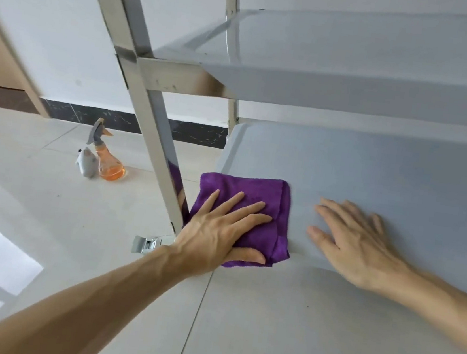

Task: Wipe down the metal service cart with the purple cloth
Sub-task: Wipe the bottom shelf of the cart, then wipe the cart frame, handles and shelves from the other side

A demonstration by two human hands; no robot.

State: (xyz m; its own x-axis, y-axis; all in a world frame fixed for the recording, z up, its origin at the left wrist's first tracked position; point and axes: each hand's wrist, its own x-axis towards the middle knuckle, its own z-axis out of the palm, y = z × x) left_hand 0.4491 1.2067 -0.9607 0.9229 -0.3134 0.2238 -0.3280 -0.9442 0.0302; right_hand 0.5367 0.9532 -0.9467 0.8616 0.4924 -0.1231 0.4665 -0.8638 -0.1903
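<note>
**Purple cloth: folded, on lower cart shelf, under left hand**

Purple cloth (254, 209): one piece, folded to a rough square, lying flat on the lower shelf (389, 179) of the metal service cart, at the shelf's near left corner. Its near edge hangs slightly over the shelf's near rim. Its left edge sits just beside the cart's near left upright post (156, 125), which reflects a patch of purple.

Left hand (219, 231): laid flat on top of the cloth, palm down, fingers straight and slightly spread, pointing to the far right. The thumb runs along the cloth's near edge. The hand covers the cloth's near left part; the far and right parts show clear of it.

Right hand (353, 246): palm down on the bare shelf, fingers extended and spread, holding nothing. It lies to the right of the cloth, near but apart from it.

Upper shelf (358, 74): same grey metal, above the lower one, joined to the post by a cross rail.

Caster bracket (146, 245): shiny metal, on the floor side below the post, just left of the left wrist.

Spray bottle (107, 157): orange liquid, grey trigger head, standing on the tiled floor (43, 211) to the far left, well apart from the cart. A grey object (87, 164) touches its left side; kind cannot be told.
</note>
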